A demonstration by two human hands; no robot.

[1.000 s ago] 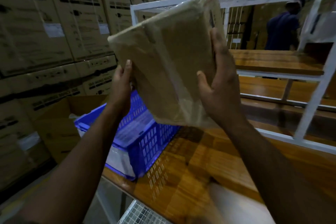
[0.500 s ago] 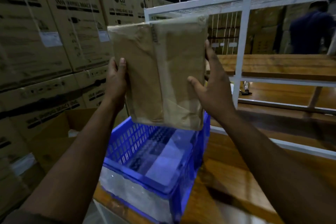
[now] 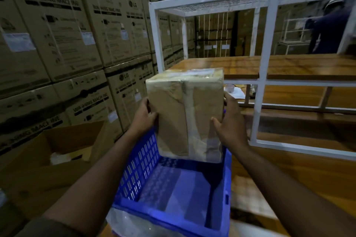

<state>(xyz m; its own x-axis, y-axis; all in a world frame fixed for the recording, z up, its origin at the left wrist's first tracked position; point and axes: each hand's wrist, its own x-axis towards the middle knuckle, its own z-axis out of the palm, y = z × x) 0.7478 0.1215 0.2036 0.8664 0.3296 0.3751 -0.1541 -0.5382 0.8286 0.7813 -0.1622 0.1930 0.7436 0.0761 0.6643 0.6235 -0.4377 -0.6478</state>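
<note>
I hold a brown cardboard box [image 3: 173,113], wrapped in clear tape and film, upright between both hands. My left hand [image 3: 143,116] grips its left side with the thumb on the front face. My right hand [image 3: 231,127] grips the right side, thumb on the front near the lower edge. The box's bottom hangs inside the far end of a blue slotted plastic crate [image 3: 138,167]; whether it touches the crate floor is hidden. Apart from the box, nothing shows on the crate's floor.
The crate sits at the left end of a wooden table [image 3: 279,183]. A white metal shelf frame [image 3: 260,86] with wooden boards stands on the table behind. Stacked LG cartons [image 3: 57,25] wall the left, with an open carton [image 3: 57,152] below. A person [image 3: 327,29] stands far right.
The box has come down from chest height, turned upright, into the far end of the blue crate. Both hands kept their hold on its sides.
</note>
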